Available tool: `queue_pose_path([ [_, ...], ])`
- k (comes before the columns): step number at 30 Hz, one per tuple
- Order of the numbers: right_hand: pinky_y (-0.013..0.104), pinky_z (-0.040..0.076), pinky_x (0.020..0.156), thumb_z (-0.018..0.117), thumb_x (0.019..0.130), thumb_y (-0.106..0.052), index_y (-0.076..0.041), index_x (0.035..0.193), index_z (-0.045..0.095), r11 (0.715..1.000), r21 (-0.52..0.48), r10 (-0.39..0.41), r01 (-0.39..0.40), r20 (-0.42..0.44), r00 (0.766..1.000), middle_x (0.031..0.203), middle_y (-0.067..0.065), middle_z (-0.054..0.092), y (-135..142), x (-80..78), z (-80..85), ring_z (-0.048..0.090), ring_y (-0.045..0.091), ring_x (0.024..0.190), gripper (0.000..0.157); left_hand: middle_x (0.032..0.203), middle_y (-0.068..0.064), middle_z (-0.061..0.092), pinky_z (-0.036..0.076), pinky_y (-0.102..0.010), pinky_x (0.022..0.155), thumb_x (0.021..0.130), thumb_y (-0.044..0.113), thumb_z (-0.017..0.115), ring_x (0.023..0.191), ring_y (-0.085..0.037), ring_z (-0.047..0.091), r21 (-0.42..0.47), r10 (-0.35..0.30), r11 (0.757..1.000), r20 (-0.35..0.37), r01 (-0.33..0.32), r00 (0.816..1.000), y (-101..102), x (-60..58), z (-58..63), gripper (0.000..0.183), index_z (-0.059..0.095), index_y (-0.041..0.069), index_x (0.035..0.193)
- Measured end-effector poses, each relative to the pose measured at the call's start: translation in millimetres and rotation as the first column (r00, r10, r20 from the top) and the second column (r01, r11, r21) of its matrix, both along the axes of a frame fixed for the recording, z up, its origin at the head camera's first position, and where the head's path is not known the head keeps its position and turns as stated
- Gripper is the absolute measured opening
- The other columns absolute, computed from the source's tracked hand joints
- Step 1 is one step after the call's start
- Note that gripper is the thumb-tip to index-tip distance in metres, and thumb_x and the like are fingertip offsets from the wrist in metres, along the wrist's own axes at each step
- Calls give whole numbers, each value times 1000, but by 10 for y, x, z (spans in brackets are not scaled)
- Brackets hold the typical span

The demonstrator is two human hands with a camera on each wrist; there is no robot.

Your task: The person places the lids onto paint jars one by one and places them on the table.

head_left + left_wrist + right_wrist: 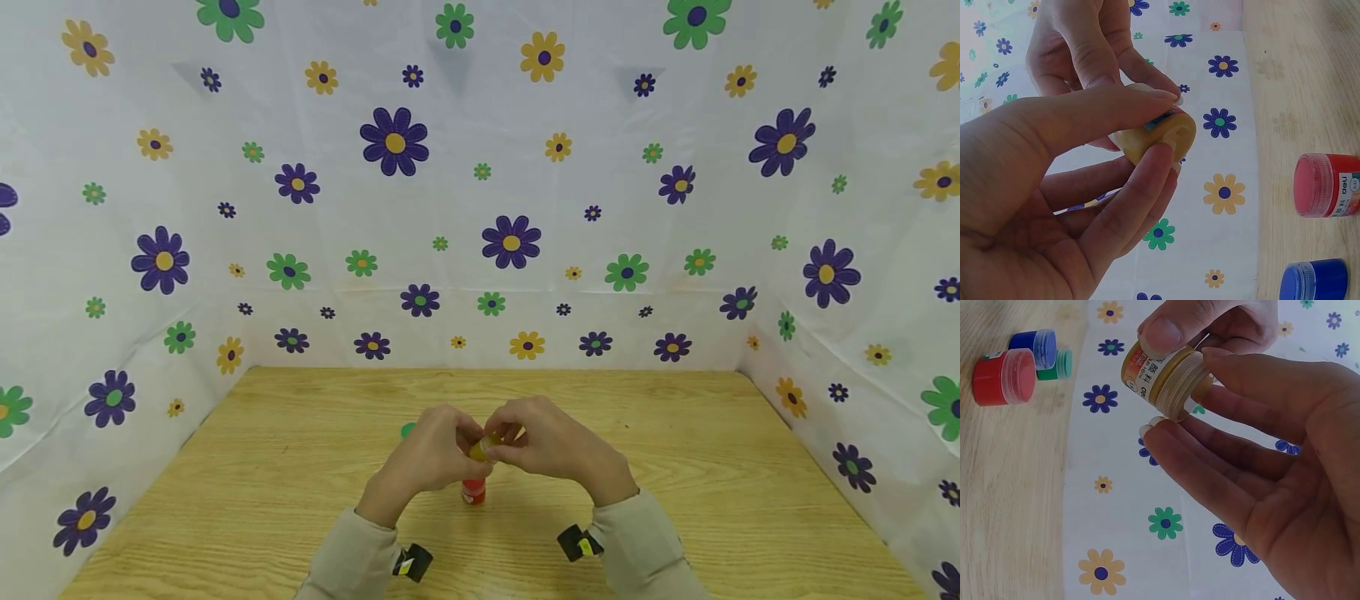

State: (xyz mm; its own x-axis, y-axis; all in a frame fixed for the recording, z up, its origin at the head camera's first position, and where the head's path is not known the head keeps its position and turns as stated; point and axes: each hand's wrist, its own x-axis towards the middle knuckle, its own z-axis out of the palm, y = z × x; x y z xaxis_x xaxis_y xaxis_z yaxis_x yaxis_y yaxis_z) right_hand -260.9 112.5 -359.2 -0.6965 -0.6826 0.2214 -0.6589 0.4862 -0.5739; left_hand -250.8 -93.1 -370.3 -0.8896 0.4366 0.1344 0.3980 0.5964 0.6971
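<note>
Above the middle of the table, both hands meet at a small jar (477,451) of yellow paint. The jar lies on its side, with a printed label and a clear lid (1180,387). My left hand (427,452) grips the jar's body between thumb and fingers; its yellow base (1163,139) faces the left wrist camera. My right hand (551,440) pinches the lid end, thumb at one side and fingertips at the other. Whether the lid is loose cannot be told.
Below the hands, a red paint jar (473,492) stands on the wooden table (262,500). Near it are a blue jar (1315,281) and a green jar (1057,365), both lidded. A flowered white cloth (465,200) encloses the table's back and sides.
</note>
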Motion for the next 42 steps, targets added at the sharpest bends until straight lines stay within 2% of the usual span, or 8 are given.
queue_pose_path([
  [8,37,63,86,76,94,-11,-5,116,74,1000,-23,18,-18,-5,1000,111,7,74,12,-4,-3,71,19,101,23,82,-2,74,54,-25,62,78,9,87,69,-12,61,15,-4,1000,2,4,1000,-10,-14,-7,21,79,3,96],
  [19,30,62,88,76,90,-1,-7,109,74,995,-55,80,-81,-32,996,109,6,72,29,-17,-16,70,21,104,20,82,-2,76,55,-24,61,78,9,87,69,-11,64,38,-20,999,12,19,1000,-16,-21,-12,22,79,3,97],
  [34,26,61,85,78,89,-2,-5,108,76,998,-35,55,-54,16,998,106,6,73,24,1,-31,72,21,102,19,86,-5,77,55,-24,62,77,8,87,71,-12,63,16,-14,1000,20,14,1000,12,-7,-26,20,79,4,94],
  [42,29,62,85,77,90,-2,-4,109,76,999,-31,37,-36,21,999,107,7,74,27,12,-33,73,19,98,19,85,-6,76,55,-24,62,77,9,87,71,-12,63,16,-14,1000,18,14,1000,18,1,-19,19,79,3,93],
])
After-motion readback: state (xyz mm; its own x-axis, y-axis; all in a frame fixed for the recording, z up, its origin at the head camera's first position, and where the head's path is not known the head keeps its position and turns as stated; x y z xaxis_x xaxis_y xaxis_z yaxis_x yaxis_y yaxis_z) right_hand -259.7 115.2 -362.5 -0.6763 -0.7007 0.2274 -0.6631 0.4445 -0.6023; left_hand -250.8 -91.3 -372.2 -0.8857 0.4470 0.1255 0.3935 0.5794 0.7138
